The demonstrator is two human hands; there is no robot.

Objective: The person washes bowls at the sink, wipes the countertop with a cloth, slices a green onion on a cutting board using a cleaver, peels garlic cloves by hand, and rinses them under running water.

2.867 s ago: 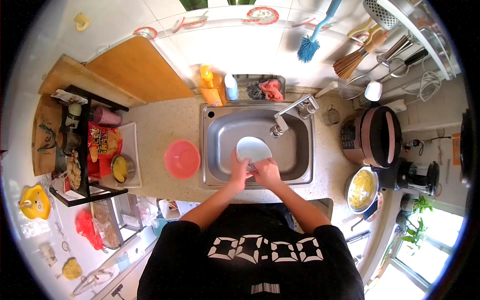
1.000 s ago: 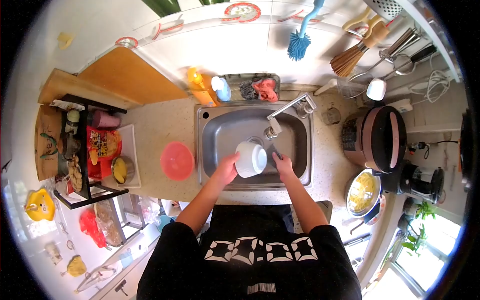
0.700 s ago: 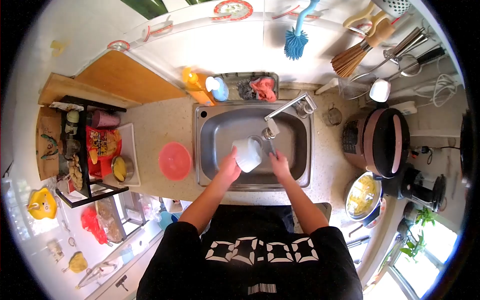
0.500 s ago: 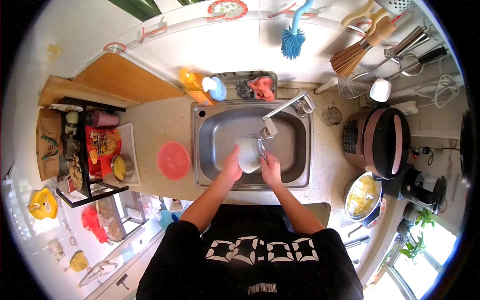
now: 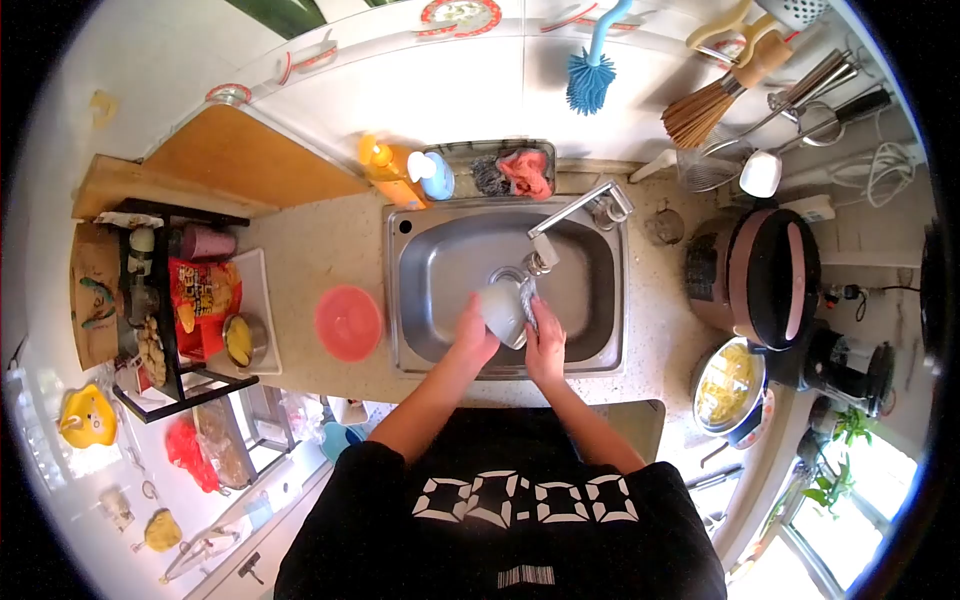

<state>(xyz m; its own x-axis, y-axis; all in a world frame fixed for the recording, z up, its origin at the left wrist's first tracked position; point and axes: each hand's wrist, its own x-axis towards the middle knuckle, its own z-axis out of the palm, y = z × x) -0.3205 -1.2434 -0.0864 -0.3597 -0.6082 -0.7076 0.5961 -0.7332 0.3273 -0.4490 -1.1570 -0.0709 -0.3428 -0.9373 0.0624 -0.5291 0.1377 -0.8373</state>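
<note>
A white bowl (image 5: 500,309) is held tilted above the sink basin (image 5: 440,270), below the faucet (image 5: 541,258). My left hand (image 5: 476,332) grips it by its left side, fingers partly hidden behind it. At the bowl's right rim, my right hand (image 5: 545,345) is closed on a crumpled grey dishcloth (image 5: 529,297), which presses against the bowl. The drain shows just past the bowl.
A pink bowl (image 5: 349,323) stands on the counter left of the sink. Behind the basin are an orange bottle (image 5: 396,178), a blue pump bottle (image 5: 432,176) and a rack with a red cloth (image 5: 525,174). A rice cooker (image 5: 715,272) and a pot of food (image 5: 727,388) are at right.
The white bowl has turned and tilted in my left hand, its rim now facing more to the right. My right hand has shifted slightly, with the dishcloth along the rim.
</note>
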